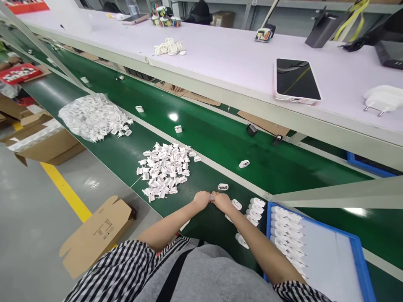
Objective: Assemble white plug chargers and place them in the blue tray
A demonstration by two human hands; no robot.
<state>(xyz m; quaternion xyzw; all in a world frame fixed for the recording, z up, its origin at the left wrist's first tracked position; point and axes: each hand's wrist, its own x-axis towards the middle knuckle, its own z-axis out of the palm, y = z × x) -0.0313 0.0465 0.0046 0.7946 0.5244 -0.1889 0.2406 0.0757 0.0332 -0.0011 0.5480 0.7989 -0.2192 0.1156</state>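
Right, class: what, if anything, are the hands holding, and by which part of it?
A small whitish piece, held between the left hand and the right hand. They cover most of it, so which part is gripped cannot be told.

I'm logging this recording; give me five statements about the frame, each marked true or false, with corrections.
1. The left hand and right hand meet at a small pale piece. True.
2. The phone lies on the green surface. False: the phone lies on the pale shelf.
3. A loose pile of white parts lies left of both hands. True.
4. White plugs line the tray's right side. False: the white plugs line the left side of the blue-rimmed tray.
5. The plastic bag lies beyond that pile. True.
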